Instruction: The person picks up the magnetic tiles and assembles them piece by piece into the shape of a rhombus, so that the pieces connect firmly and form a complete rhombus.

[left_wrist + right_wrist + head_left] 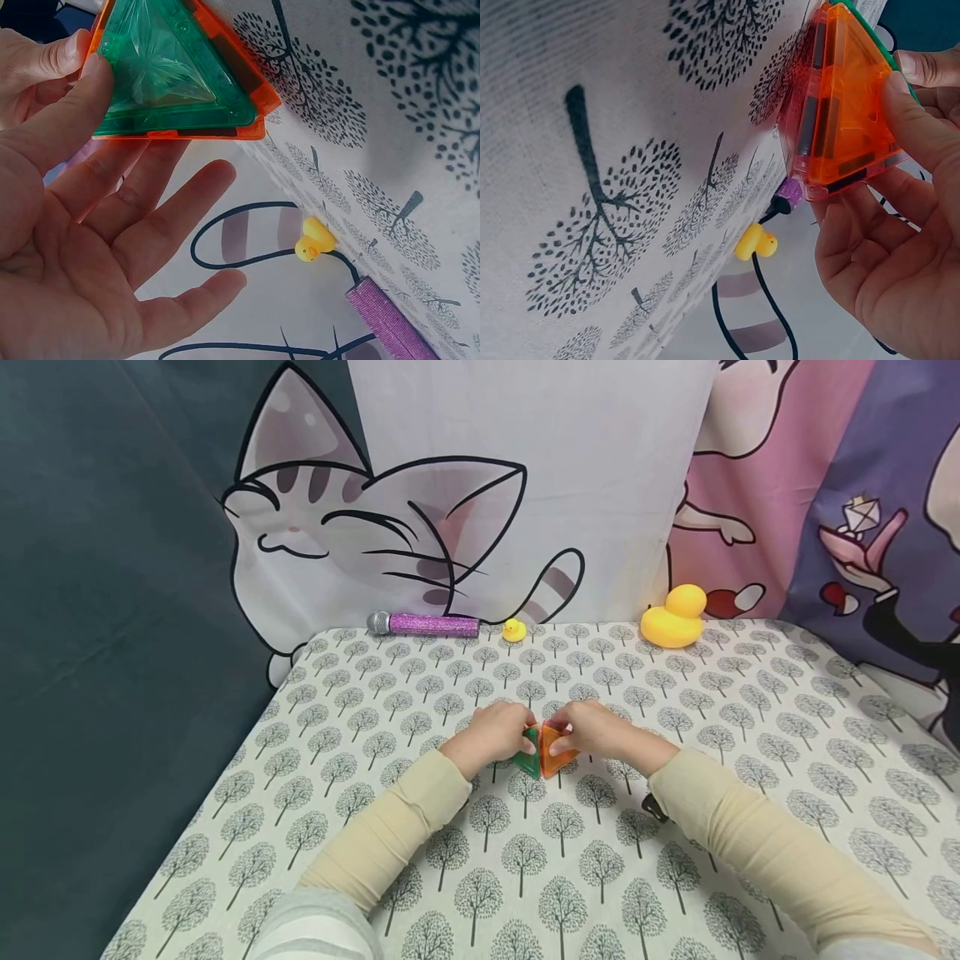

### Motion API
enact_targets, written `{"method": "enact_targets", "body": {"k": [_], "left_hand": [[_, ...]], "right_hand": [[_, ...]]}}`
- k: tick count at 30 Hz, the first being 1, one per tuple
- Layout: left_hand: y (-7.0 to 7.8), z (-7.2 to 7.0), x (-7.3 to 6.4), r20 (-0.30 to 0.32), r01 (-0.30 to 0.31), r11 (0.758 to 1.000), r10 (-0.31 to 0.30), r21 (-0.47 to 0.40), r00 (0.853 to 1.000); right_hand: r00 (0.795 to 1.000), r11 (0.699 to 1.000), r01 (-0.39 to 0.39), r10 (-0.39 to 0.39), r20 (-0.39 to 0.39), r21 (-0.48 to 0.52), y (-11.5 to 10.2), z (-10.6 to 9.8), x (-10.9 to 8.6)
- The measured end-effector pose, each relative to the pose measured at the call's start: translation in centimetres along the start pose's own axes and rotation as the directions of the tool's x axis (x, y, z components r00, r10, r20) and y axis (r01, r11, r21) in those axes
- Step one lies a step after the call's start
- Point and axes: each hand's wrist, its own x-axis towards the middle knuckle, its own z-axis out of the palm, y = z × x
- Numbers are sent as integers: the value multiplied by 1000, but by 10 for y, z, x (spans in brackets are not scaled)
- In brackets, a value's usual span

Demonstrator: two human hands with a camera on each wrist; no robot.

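Observation:
Both hands meet over the middle of the table, holding translucent triangular magnetic tiles. My left hand (495, 731) pinches a green tile (169, 75) between thumb and fingers; its other fingers are spread. Behind that tile shows an orange edge (259, 112). My right hand (596, 729) pinches an orange tile (851, 105), with a pinkish-red tile (799, 154) lying against its back. In the head view the green tile (529, 756) and orange tile (555, 756) stand tilted edge to edge in a V. The fingers cover their upper parts.
Along the table's back edge lie a purple glitter microphone (431, 626), a small yellow duck (513, 630) and a larger yellow duck (672, 618). A small black object (655, 807) is partly covered by the right sleeve. A tree-print cloth (562, 860) covers the table; a cat-print curtain (630, 460) hangs behind.

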Motion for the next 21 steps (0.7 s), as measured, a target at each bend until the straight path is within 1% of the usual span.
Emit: {"method": "enact_targets", "body": {"k": [6, 13, 16, 21], "left_hand": [[2, 0, 0, 3, -1, 1000, 1, -12, 1000], [2, 1, 0, 4, -2, 1000, 2, -18, 1000], [0, 1, 0, 8, 4, 1000, -4, -29, 1000], [-6, -2, -2, -3, 34, 998, -34, -57, 999]], "right_hand": [[1000, 1000, 25, -25, 11, -5, -2, 2, 1], [999, 999, 33, -33, 7, -1, 1, 2, 1], [1000, 1000, 12, -12, 6, 16, 1, -4, -1], [999, 999, -28, 28, -22, 28, 2, -17, -8]]}}
